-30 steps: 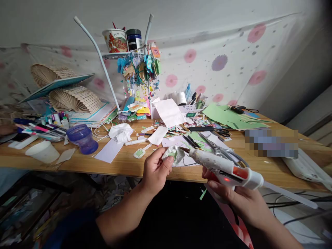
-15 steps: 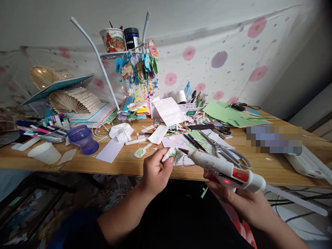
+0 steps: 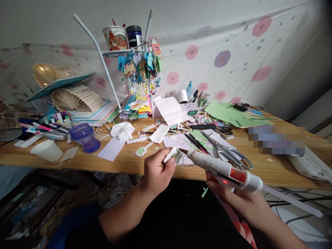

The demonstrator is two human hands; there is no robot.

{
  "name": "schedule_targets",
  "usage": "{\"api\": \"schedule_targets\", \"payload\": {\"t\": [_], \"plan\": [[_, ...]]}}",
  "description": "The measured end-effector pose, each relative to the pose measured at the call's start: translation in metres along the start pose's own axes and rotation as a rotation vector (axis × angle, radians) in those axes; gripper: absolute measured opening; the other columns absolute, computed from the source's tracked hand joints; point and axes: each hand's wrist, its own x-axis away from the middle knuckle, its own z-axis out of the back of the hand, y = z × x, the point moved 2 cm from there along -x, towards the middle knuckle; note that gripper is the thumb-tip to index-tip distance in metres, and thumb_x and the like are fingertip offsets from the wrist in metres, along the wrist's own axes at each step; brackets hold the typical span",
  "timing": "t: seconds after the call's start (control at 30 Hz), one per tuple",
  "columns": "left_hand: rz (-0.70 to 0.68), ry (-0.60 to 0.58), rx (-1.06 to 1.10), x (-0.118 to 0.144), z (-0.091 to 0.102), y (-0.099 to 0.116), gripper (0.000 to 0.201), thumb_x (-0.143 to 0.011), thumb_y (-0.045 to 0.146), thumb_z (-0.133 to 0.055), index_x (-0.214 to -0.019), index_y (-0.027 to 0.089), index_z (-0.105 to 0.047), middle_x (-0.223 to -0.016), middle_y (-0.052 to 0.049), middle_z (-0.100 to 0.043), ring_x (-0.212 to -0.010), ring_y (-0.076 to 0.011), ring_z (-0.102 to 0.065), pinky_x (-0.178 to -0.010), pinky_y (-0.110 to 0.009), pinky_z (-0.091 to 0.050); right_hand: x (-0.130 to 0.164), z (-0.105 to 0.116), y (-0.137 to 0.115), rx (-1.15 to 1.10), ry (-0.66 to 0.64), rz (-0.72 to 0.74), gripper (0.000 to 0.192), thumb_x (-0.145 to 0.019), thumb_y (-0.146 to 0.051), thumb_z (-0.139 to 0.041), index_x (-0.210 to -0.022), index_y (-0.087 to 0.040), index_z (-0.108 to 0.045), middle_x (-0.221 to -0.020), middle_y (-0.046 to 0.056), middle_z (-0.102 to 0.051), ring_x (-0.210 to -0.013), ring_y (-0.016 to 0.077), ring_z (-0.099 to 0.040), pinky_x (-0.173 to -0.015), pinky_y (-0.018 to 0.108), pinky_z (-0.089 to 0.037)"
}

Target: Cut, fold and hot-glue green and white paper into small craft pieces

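Observation:
My left hand point(image 3: 155, 171) pinches a small white craft piece with a green centre point(image 3: 174, 155) at the near edge of the wooden table point(image 3: 261, 169). My right hand point(image 3: 234, 200) grips a white hot glue gun point(image 3: 225, 169) with a lit red light; its metal nozzle touches the piece. A glue stick pokes out of the gun's rear toward the lower right. Steel scissors point(image 3: 228, 154) lie on the table just behind the gun.
Paper scraps, a similar white-green piece point(image 3: 140, 151), pens, a purple cup point(image 3: 84, 137), a white cup point(image 3: 47, 150), crumpled tissue point(image 3: 121, 130) and green paper sheets point(image 3: 230, 116) litter the table. A stand hung with coloured ornaments point(image 3: 140, 69) rises at the back. Folded paper fans point(image 3: 75, 98) sit left.
My left hand has turned the craft piece slightly and it looks more folded now. The glue gun stays against it. The view shifted a little.

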Motion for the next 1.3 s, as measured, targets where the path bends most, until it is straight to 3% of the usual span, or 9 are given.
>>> {"api": "schedule_targets", "payload": {"t": [0.2,0.43,0.63,0.77,1.03,1.3], "plan": [[0.184,-0.049,0.126,0.004,-0.005,-0.007,0.015,-0.083,0.023,-0.051,-0.086,0.015,-0.063,-0.056,0.003,-0.049,-0.048,-0.0077,-0.042,-0.049,-0.019,-0.036,0.006,-0.002,0.012,0.101,-0.005,-0.001,0.027,-0.078,-0.043,-0.059,-0.093,-0.023,-0.07,-0.072,0.006,-0.07,-0.072,0.0238,-0.068,-0.072,0.034,-0.057],[0.336,-0.08,0.258,0.006,-0.007,-0.011,0.018,-0.085,0.029,-0.05,-0.082,0.016,-0.061,-0.055,0.004,-0.046,-0.047,-0.0071,-0.042,-0.046,-0.019,-0.034,0.019,-0.007,0.029,0.183,0.086,-0.049,0.032,-0.076,-0.05,-0.06,-0.095,-0.025,-0.069,-0.09,0.007,-0.072,-0.084,0.0268,-0.068,-0.071,0.038,-0.058],[0.342,-0.08,0.242,0.006,-0.007,-0.011,0.017,-0.085,0.029,-0.05,-0.082,0.016,-0.061,-0.054,0.004,-0.045,-0.046,-0.0066,-0.041,-0.045,-0.018,-0.033,0.01,-0.004,0.019,0.15,0.023,0.002,0.03,-0.078,-0.044,-0.059,-0.099,-0.024,-0.068,-0.089,0.007,-0.072,-0.082,0.0255,-0.068,-0.076,0.038,-0.057],[0.338,-0.065,0.242,0.006,-0.006,-0.011,0.016,-0.084,0.028,-0.051,-0.085,0.016,-0.062,-0.054,0.004,-0.047,-0.045,-0.0063,-0.041,-0.044,-0.018,-0.034,0.013,-0.004,0.023,0.166,0.033,-0.048,0.03,-0.075,-0.044,-0.063,-0.098,-0.025,-0.068,-0.089,0.006,-0.072,-0.086,0.027,-0.067,-0.074,0.038,-0.058],[0.443,-0.112,0.392,0.002,-0.007,-0.008,0.018,-0.084,0.03,-0.05,-0.085,0.015,-0.06,-0.053,0.005,-0.046,-0.041,-0.0058,-0.041,-0.039,-0.016,-0.032,0.001,-0.005,0.006,-0.074,-0.012,-0.09,0.016,-0.079,-0.037,-0.059,-0.078,-0.021,-0.063,-0.069,0.003,-0.067,-0.063,0.0184,-0.064,-0.058,0.027,-0.056],[0.344,-0.081,0.258,0.004,-0.005,-0.009,0.018,-0.082,0.027,-0.053,-0.086,0.015,-0.065,-0.051,0.005,-0.046,-0.044,-0.0065,-0.04,-0.044,-0.018,-0.034,-0.002,-0.008,-0.001,-0.079,-0.012,-0.087,0.014,-0.076,-0.034,-0.061,-0.076,-0.02,-0.064,-0.069,0.003,-0.066,-0.063,0.0174,-0.065,-0.058,0.023,-0.055]]}}
